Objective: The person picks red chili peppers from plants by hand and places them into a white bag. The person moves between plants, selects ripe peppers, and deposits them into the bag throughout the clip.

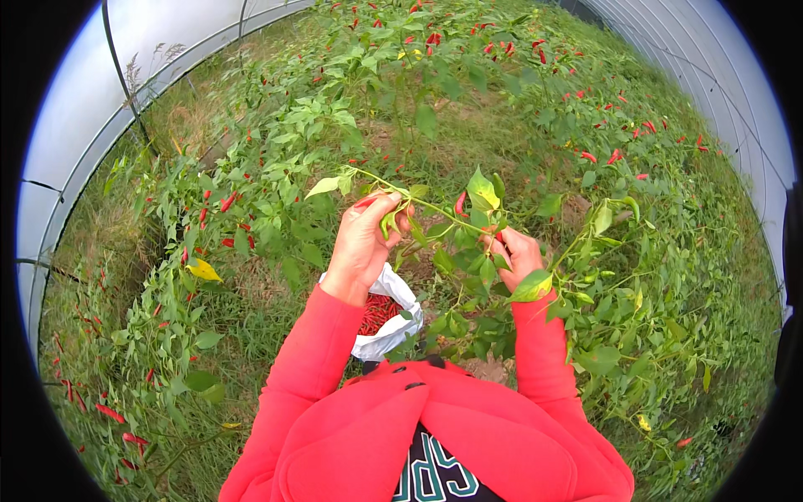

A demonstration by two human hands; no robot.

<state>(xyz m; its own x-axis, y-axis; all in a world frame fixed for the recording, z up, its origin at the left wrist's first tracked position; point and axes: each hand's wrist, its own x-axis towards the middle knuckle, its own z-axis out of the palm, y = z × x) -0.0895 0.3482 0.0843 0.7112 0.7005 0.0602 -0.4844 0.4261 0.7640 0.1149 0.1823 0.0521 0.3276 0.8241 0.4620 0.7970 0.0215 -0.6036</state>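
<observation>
Before me a chili pepper branch slants down to the right between my two hands. My left hand is closed around a red chili pepper by the branch's upper part; a green chili hangs against its fingers. My right hand grips the branch lower down, with a bit of red chili showing at its fingertips. Another red chili hangs on the branch between the hands, beside a yellowing leaf. Below my left wrist stands an open white bag with picked red chilies inside.
Chili plants bearing red fruit spread ahead and on both sides, with grass and weeds between them. More foliage with green chilies is close to my right forearm. Curved plastic walls of a greenhouse tunnel rise on both sides.
</observation>
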